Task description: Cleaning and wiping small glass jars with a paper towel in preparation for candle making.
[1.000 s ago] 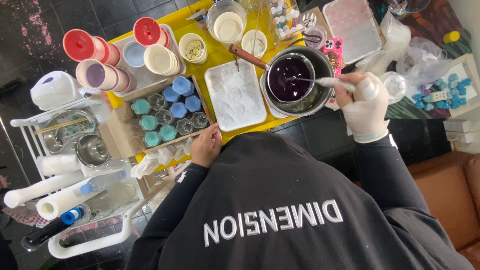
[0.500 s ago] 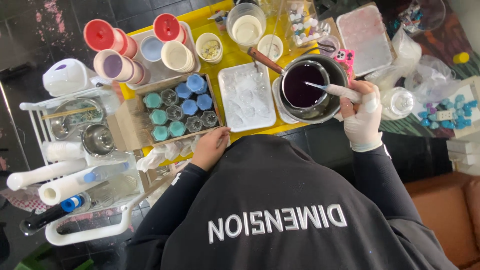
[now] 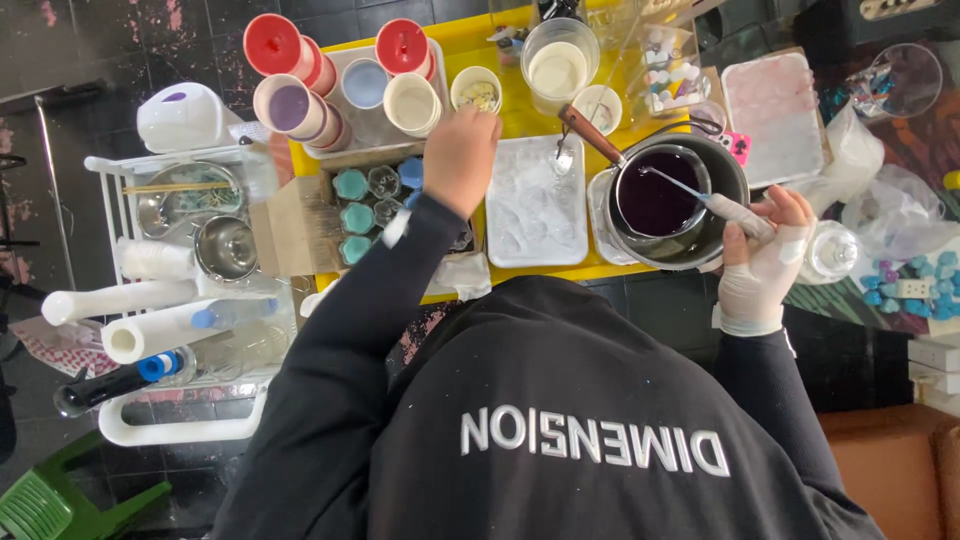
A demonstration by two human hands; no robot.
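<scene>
On the yellow table, right fingers grip one stirrer; left fingers' spread is hidden.

one overhead view — looking straight down from above the person's back and shoulders, fairly near, onto the yellow table crowded ahead and a white rack at left.

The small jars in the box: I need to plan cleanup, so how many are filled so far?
Done: several small jars hold teal or blue fill. In hand: right hand stirs dark purple liquid in the pot; left hand reaches over the box. Left: some jars look clear, unfilled.
</scene>
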